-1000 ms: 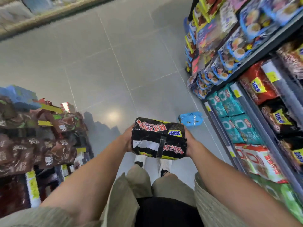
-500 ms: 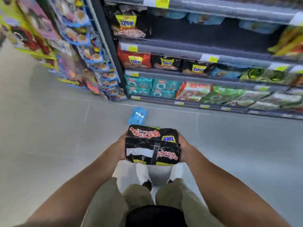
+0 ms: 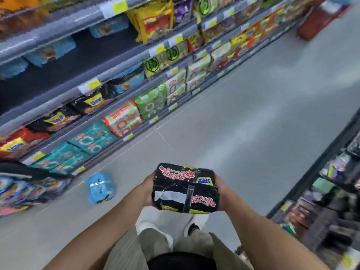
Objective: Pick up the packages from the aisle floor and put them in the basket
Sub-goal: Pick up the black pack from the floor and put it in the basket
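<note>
I hold a black noodle multipack with red lettering in front of my waist, above my feet. My left hand grips its left end and my right hand grips its right end; most of both hands' fingers are hidden behind the pack. A blue package lies on the grey aisle floor to my left, close to the bottom shelf. No basket is in view.
Stocked shelves of noodle packs run along the left and recede up the aisle. Another shelf unit stands at the right. The grey tiled floor stretches ahead between them.
My view has swung to the right, so the shelves now run along the left and the aisle opens ahead. Both hands keep the same grip on the black pack.
</note>
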Motion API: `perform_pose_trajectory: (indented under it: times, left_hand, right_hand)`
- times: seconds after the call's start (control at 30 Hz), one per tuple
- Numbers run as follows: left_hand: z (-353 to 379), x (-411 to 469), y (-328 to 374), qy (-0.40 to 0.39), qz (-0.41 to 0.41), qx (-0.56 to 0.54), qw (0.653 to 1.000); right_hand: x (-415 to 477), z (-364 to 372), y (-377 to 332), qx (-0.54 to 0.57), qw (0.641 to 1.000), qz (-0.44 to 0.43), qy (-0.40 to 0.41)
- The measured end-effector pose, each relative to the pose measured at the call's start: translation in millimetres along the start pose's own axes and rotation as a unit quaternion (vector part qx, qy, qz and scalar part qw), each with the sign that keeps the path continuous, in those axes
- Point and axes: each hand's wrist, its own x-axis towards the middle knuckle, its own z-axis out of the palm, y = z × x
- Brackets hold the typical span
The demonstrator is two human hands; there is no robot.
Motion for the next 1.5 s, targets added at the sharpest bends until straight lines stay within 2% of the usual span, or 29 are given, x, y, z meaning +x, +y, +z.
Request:
perform_pose_trajectory:
  times: [0.07, 0.2, 0.27, 0.57, 0.87, 0.93, 1.07, 1.27, 1.5]
  left_hand:
    - [35.2, 18.8, 14.4, -0.007, 0.0, 0.012, 1.0]
    - [143.8, 2.8, 40.4, -0.03, -0.005, 0.08, 0.996]
    - [181.2, 6.5, 49.5, -0.063, -0.008, 0.09, 0.994]
    - [266.6, 42.1, 115.2, -0.083, -0.024, 0.125, 0.988]
    - [307.7, 75.8, 267.2, -0.054, 0.009, 0.201, 0.978]
    - [322.0, 77.2, 302.4, -0.057, 0.007, 0.218, 0.974]
    - [373.5, 68.3, 369.5, -0.059, 0.023, 0.271, 0.961]
    - [468.5, 93.9, 447.8, -0.085, 0.015, 0.321, 0.943]
    - [603.4, 125.1, 532.4, -0.064, 0.032, 0.329, 0.941]
  right_hand:
    - [-9.8, -39.3, -5.3, 0.037, 0.999, -0.005, 0.008]
    - [-28.2, -126.5, -16.4, 0.096, 0.995, -0.019, 0.014]
    - [-31.5, -162.1, -21.1, 0.155, 0.988, -0.012, 0.012]
    - [-34.1, -232.9, -76.3, 0.193, 0.98, -0.04, -0.003]
    - [-20.4, -249.6, -218.0, 0.218, 0.972, -0.082, 0.012]
    - [-16.1, -256.6, -246.1, 0.233, 0.968, -0.089, 0.032]
    - [-14.7, -279.8, -301.1, 0.256, 0.961, -0.099, 0.019]
    - [5.8, -359.2, -371.7, 0.316, 0.944, -0.085, 0.035]
    - [4.1, -476.2, -478.1, 0.335, 0.933, -0.101, 0.079]
